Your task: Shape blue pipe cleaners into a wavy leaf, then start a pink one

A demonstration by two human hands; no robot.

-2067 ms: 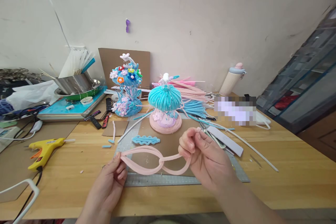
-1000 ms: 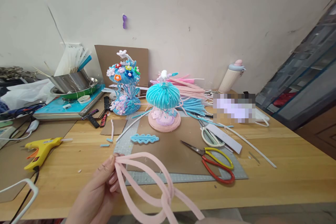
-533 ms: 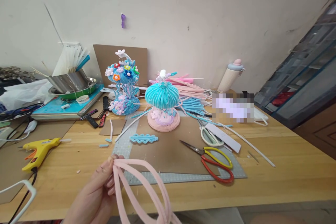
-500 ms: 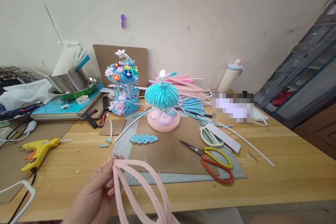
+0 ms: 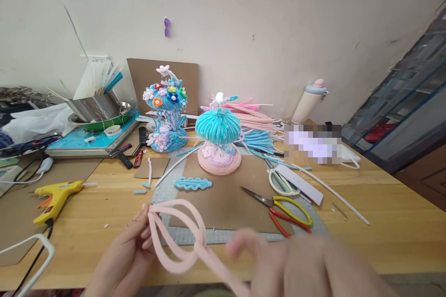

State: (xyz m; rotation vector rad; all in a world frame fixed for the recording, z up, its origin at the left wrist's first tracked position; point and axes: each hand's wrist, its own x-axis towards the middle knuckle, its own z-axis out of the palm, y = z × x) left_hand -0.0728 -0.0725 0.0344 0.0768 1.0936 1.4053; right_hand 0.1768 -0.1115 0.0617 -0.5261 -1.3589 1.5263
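Pinched between the thumb and fingers of my left hand (image 5: 130, 246) is the joined end of several pink pipe cleaners (image 5: 179, 267). They bow out into open loops, meet again at a narrow point, and run on as a tail toward the lower right. My right hand (image 5: 299, 264), smeared by motion, is at the lower right beside that tail; whether its fingers grip it is hidden. Beyond the hands lies a wavy light-blue pipe-cleaner piece (image 5: 193, 184). Behind it stands a turquoise-capped pipe-cleaner mushroom (image 5: 218, 126) on a pink base.
Red-and-yellow-handled scissors (image 5: 278, 204) lie open near my right hand, by white-handled scissors (image 5: 278, 183). On the left is a yellow glue gun (image 5: 57, 197). A flower-covered blue pipe-cleaner model (image 5: 167, 120), pipe-cleaner bundles (image 5: 258, 141) and a bottle (image 5: 308, 102) stand or lie farther back.
My right hand has come into view from below at the right. The pink loops have risen and swung up, now showing their narrow meeting point and tail. My left hand keeps its pinch.
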